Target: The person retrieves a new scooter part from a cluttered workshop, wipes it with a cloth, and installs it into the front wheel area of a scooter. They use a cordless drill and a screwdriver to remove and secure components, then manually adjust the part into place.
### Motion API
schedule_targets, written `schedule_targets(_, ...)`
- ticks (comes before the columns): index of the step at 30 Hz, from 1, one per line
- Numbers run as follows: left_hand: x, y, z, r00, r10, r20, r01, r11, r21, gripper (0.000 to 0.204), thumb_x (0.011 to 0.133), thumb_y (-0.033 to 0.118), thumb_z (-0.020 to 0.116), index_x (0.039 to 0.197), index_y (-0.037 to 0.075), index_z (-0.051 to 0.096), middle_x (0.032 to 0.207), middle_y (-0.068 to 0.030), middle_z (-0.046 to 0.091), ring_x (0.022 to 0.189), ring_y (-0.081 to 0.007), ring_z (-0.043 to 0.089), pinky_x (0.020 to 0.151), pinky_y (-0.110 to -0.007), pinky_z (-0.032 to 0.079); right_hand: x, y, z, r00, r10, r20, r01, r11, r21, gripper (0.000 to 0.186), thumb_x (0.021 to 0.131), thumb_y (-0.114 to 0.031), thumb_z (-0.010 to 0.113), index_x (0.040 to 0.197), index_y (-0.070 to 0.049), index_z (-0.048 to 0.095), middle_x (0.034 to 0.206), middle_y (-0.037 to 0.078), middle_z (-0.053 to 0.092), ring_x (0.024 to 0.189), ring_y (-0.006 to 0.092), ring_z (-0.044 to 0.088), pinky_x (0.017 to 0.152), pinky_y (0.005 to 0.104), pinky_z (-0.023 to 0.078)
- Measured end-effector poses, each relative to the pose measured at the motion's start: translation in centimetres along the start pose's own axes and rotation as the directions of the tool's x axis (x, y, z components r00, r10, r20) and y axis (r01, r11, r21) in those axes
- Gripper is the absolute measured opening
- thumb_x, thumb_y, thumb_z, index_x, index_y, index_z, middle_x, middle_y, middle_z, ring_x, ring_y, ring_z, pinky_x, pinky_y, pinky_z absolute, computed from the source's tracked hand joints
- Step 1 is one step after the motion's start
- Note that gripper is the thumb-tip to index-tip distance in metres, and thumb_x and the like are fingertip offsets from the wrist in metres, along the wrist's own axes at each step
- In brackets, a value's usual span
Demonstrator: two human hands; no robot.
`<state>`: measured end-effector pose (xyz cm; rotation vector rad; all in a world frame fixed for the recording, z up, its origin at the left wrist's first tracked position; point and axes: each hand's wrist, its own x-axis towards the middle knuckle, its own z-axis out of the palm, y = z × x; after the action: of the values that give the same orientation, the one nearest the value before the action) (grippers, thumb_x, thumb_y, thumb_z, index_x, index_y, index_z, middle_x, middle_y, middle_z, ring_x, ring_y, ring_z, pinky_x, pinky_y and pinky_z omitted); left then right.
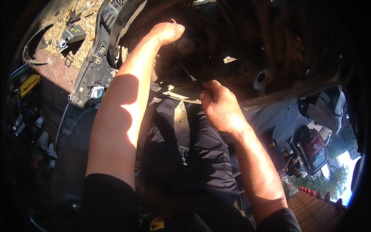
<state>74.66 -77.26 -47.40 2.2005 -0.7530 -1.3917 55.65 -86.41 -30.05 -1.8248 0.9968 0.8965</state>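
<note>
A dark cavity of a vehicle body (239, 42) fills the upper middle, much of it lost in shadow. My left hand (168, 32) reaches into its left side, fingers curled closed; what they hold, if anything, is hidden. Near the cavity's lower rim (185, 96), my right hand (221, 106) is closed, thumb and forefinger together. Its grip is turned away and dark. A thin rod-like piece (188, 72) runs up and left from near its fingertips; I cannot tell whether the hand holds it. A round disc-like part (185, 45) sits just below my left hand.
A black plastic car panel (89, 73) stands left of my left arm. On the ground beyond lie a grey bottle (74, 34) and a curved black trim piece (35, 44). Dark clutter with a yellow item (29, 85) is at far left. A red vehicle (313, 149) stands at right.
</note>
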Motion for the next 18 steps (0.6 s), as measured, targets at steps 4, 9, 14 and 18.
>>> schedule_targets(4,2.3,-0.9,2.1,0.984,-0.120,-0.129,0.108,0.990,-0.095,0.054,0.091,0.044,0.046,0.124,0.003,0.060,0.122,-0.0208,0.066,0.112,-0.0370,0.062,0.095,-0.040,0.048,1.6,-0.9,-0.4,0.999,0.020,0.029,-0.020,1.000,0.002,0.040,0.094,-0.019,0.054,0.125,0.006,0.059,0.117,0.028,0.065,0.117,0.0383,0.061,0.102,0.0403,0.047)
schedule_targets(9,4.5,-2.4,3.5,0.967,-0.003,-0.256,-0.004,1.000,-0.026,0.052,0.087,0.042,0.052,0.119,0.002,0.061,0.117,-0.0216,0.066,0.109,-0.0377,0.062,0.092,-0.041,0.049,4.1,-4.0,-2.1,0.962,0.119,0.247,-0.145,0.986,0.088,0.040,0.094,-0.021,0.055,0.120,0.008,0.061,0.114,0.029,0.066,0.114,0.0361,0.063,0.097,0.0391,0.050)
schedule_targets(14,6.7,-1.7,4.7,0.891,0.125,-0.437,-0.123,0.992,0.034,0.050,0.083,0.040,0.058,0.114,0.001,0.063,0.112,-0.0225,0.066,0.105,-0.0384,0.063,0.089,-0.043,0.050,2.5,-5.7,3.2,0.994,0.067,0.086,-0.074,0.994,0.081,0.048,0.091,-0.016,0.056,0.129,0.012,0.050,0.112,0.031,0.065,0.111,0.0387,0.064,0.098,0.0430,0.051)
schedule_targets(18,7.5,-1.5,5.6,0.833,0.186,-0.522,-0.174,0.982,0.072,0.049,0.079,0.039,0.062,0.110,0.001,0.064,0.109,-0.0232,0.066,0.102,-0.0389,0.063,0.087,-0.044,0.051,1.9,-6.0,5.0,0.994,0.108,0.036,-0.111,0.986,0.121,0.045,0.088,-0.013,0.058,0.125,0.012,0.050,0.110,0.030,0.066,0.109,0.0387,0.065,0.097,0.0429,0.052)
